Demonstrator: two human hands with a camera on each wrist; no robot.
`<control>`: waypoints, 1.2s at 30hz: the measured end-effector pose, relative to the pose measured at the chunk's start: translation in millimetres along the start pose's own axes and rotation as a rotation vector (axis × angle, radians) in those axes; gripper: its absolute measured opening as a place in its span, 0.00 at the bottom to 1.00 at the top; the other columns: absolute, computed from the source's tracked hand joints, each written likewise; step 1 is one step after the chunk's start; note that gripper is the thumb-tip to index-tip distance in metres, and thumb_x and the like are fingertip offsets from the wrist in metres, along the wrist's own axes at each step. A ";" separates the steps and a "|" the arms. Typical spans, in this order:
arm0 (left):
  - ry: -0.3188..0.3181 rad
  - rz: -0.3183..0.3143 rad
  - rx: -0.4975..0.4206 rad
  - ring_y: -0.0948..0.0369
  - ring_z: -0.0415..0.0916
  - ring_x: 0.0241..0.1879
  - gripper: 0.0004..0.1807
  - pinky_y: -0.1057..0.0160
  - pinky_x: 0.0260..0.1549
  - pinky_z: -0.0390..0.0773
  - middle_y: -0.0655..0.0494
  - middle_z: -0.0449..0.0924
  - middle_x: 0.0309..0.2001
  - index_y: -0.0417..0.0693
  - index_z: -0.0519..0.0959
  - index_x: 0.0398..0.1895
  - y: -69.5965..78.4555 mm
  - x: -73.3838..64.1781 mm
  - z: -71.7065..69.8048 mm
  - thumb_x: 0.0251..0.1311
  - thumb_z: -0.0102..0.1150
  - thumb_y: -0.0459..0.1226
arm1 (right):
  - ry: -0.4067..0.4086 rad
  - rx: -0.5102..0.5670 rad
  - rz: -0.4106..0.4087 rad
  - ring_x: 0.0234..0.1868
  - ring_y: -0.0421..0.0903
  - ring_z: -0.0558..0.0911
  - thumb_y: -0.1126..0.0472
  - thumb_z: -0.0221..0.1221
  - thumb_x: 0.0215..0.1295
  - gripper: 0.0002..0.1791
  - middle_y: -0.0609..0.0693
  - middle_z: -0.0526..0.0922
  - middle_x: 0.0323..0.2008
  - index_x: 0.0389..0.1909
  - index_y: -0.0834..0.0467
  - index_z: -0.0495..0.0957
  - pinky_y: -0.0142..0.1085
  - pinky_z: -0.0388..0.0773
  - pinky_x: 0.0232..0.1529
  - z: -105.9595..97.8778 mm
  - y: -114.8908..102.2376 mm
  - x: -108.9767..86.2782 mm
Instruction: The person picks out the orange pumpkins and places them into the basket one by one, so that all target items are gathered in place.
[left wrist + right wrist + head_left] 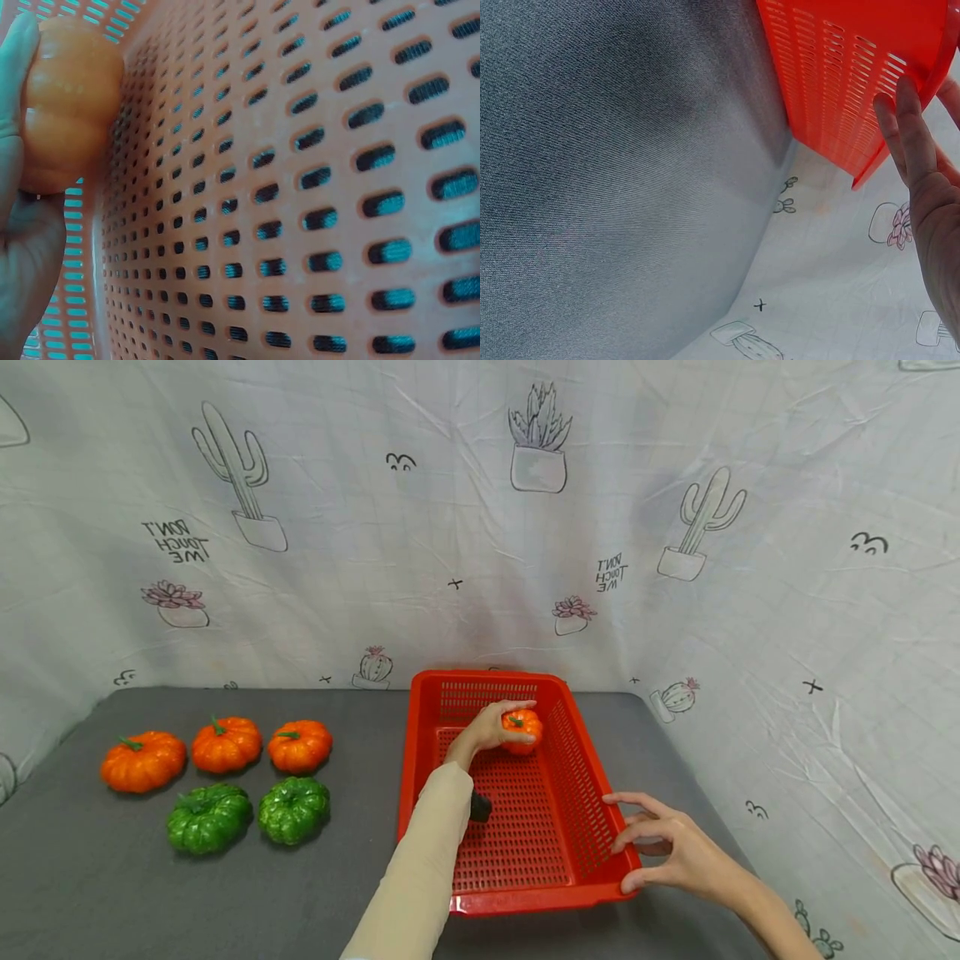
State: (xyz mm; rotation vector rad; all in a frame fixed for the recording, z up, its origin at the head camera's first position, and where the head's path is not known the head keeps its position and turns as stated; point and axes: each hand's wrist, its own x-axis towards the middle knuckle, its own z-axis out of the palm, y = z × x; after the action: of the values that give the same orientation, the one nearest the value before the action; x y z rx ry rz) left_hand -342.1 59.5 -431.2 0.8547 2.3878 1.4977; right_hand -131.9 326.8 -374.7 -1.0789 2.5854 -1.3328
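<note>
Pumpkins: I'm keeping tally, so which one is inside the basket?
The orange pumpkin in the left hand; the other five lie on the table.

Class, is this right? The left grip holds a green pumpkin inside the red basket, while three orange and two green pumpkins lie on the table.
Not quite: the pumpkin in the left grip is orange, not green, as the head view shows. The rest of the statement stands.

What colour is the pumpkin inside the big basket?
The pumpkin is orange, and it shows best in the head view.
</note>
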 end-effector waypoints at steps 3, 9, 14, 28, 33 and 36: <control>0.003 -0.024 0.037 0.53 0.75 0.48 0.32 0.61 0.46 0.77 0.46 0.74 0.58 0.48 0.73 0.64 1.7 -2.1 -0.5 0.53 0.70 0.36 | 0.002 -0.001 -0.003 0.56 0.40 0.74 0.66 0.74 0.43 0.16 0.62 0.69 0.59 0.36 0.54 0.83 0.36 0.82 0.39 0.3 0.4 -0.3; 0.005 -0.072 0.067 0.56 0.75 0.43 0.30 0.62 0.42 0.77 0.48 0.76 0.52 0.51 0.77 0.59 1.2 -0.9 1.1 0.50 0.73 0.39 | 0.004 0.000 -0.016 0.57 0.39 0.74 0.66 0.74 0.43 0.16 0.62 0.69 0.59 0.36 0.54 0.83 0.36 0.82 0.39 0.5 -0.2 -0.1; -0.001 -0.074 0.081 0.57 0.75 0.42 0.30 0.64 0.40 0.77 0.49 0.77 0.51 0.52 0.78 0.59 -0.8 0.4 2.1 0.50 0.73 0.39 | 0.000 0.009 0.005 0.57 0.37 0.73 0.67 0.73 0.44 0.16 0.62 0.68 0.59 0.36 0.54 0.83 0.36 0.82 0.40 0.6 -1.9 0.2; -0.008 0.012 0.033 0.57 0.74 0.43 0.25 0.65 0.41 0.76 0.48 0.78 0.53 0.48 0.80 0.56 -2.6 3.4 3.5 0.51 0.72 0.35 | 0.006 0.014 -0.016 0.56 0.42 0.75 0.68 0.74 0.43 0.17 0.62 0.68 0.59 0.37 0.54 0.83 0.36 0.82 0.40 1.8 -0.4 -1.5; -0.030 0.068 0.057 0.55 0.72 0.50 0.21 0.65 0.44 0.75 0.49 0.76 0.56 0.45 0.81 0.54 -2.0 3.9 5.3 0.56 0.68 0.35 | 0.005 0.019 0.003 0.55 0.42 0.75 0.68 0.73 0.44 0.17 0.62 0.69 0.59 0.37 0.54 0.83 0.37 0.82 0.39 0.8 -0.5 -0.8; -0.041 0.098 0.072 0.52 0.69 0.54 0.19 0.61 0.49 0.74 0.47 0.74 0.57 0.42 0.80 0.53 -1.5 3.9 7.7 0.58 0.66 0.34 | 0.007 0.020 0.013 0.55 0.43 0.75 0.66 0.73 0.45 0.16 0.62 0.69 0.59 0.36 0.53 0.83 0.37 0.82 0.39 0.5 0.0 -1.1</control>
State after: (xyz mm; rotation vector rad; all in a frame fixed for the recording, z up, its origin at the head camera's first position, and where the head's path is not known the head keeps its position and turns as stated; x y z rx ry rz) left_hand -342.3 67.0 -435.6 1.0217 2.4161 1.4207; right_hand -130.9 327.0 -375.3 -1.0546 2.5736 -1.3583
